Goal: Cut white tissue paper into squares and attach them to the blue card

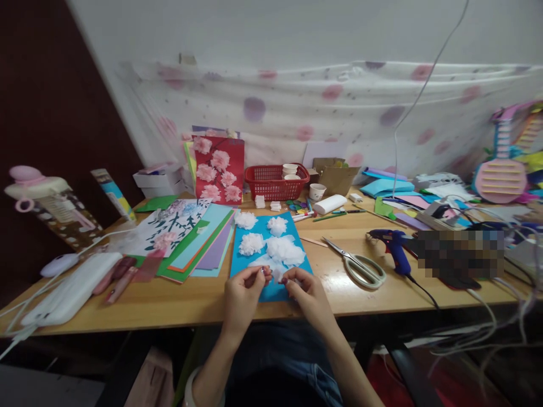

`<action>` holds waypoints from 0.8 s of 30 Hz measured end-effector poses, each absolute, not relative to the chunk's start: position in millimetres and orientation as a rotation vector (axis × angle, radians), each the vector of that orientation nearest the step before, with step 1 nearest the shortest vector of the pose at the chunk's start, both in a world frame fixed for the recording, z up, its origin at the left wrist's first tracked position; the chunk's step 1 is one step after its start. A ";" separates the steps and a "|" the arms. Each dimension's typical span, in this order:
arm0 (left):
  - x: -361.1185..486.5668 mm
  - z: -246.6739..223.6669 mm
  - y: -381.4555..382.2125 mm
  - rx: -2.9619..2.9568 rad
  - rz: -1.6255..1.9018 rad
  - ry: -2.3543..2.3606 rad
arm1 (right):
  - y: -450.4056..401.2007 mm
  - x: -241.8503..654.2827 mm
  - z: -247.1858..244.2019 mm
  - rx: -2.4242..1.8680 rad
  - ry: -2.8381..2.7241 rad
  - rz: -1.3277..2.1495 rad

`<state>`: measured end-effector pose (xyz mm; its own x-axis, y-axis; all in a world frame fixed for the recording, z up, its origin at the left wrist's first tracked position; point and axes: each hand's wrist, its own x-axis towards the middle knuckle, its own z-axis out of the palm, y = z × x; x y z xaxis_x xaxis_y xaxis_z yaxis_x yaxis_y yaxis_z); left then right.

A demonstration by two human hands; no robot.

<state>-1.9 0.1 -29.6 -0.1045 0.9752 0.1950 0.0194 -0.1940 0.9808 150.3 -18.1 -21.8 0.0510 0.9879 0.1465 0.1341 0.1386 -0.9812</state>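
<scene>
A blue sheet (263, 291) lies at the table's front edge with several white tissue flowers (251, 243) on it. Over its lower part, my left hand (245, 291) has its thumb and fingers pinched together on something too small to make out. My right hand (309, 291), just to the right, is pinched on a thin piece of white tissue (278, 273). The fingertips of both hands are a short way apart. Loose white tissue (285, 251) lies on the sheet just beyond them.
Scissors (363, 270) and a blue glue gun (395, 249) lie on the right. Coloured paper sheets (212, 249) and a white power bank (72, 288) are on the left. At the back stand a red basket (271, 186) and a red flower card (218, 169).
</scene>
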 end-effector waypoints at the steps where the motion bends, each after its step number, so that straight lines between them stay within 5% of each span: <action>1: -4.1 -29.0 2.2 1.270 1.433 1.205 | -16.8 150.7 -20.7 -1.230 -1.315 1.001; 12: -5.9 -9.3 6.2 1.301 1.130 1.190 | 0.8 155.5 -1.0 -1.217 -1.406 1.133; 24: -25.8 -12.1 12.3 1.509 1.203 1.539 | 3.4 173.7 -1.3 -1.388 -1.364 1.160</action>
